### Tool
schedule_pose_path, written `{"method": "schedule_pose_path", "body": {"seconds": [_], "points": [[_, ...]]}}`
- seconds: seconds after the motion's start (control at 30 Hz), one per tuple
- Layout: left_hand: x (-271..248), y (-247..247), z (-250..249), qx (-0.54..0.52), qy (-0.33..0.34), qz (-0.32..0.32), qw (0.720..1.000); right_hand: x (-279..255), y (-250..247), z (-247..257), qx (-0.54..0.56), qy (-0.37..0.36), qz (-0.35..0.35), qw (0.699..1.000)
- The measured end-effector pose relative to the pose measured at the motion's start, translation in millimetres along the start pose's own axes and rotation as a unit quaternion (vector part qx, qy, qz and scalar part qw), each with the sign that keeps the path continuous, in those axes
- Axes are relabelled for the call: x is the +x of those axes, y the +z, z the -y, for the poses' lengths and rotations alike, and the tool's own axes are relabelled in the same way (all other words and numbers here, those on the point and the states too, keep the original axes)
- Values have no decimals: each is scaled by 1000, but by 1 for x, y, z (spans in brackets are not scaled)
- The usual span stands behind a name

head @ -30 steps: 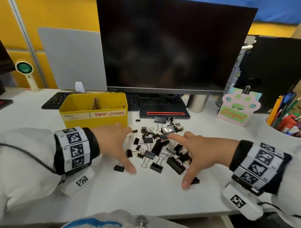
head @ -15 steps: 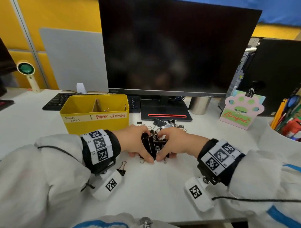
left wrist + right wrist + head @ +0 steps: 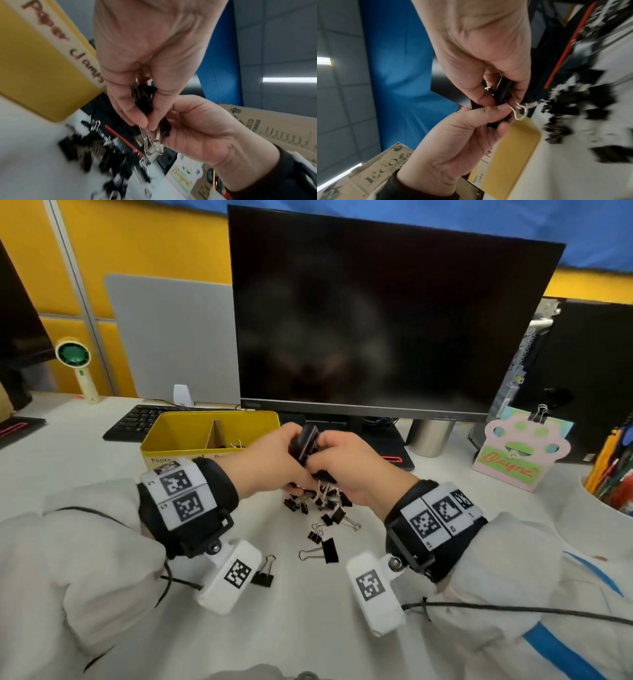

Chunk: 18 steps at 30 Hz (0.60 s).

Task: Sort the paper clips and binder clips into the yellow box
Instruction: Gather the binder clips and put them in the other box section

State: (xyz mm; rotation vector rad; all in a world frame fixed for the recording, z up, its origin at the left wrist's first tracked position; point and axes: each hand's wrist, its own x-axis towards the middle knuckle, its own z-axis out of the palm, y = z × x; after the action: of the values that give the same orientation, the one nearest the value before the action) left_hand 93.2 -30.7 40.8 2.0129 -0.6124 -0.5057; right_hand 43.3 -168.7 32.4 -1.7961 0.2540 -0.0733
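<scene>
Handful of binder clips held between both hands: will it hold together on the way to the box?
Probably not fully. The handful of binder clips is loose rigid pieces squeezed between left hand and right hand; wire handles dangle below, so stragglers may drop. Likely light.

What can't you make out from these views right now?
- Number of binder clips in the two-hand bundle: head view, left hand and right hand cover them.
- Left compartment of the yellow box: head view, front wall hides its floor.
- Clips on the desk: wrist views, motion blur.
</scene>
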Motion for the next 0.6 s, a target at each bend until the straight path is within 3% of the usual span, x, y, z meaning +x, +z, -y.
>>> {"method": "schedule_pose_path", "body": {"seconds": [0.1, 0.27, 0.6], "points": [[5, -24, -6, -35, 20, -60, 997, 17, 20, 23, 49, -40, -39, 997], [17, -54, -1, -65, 40, -166, 983, 53, 58, 47, 130, -39, -72, 988], [40, -60, 31, -109, 30, -263, 958, 75, 84, 48, 60, -103, -56, 991]]}}
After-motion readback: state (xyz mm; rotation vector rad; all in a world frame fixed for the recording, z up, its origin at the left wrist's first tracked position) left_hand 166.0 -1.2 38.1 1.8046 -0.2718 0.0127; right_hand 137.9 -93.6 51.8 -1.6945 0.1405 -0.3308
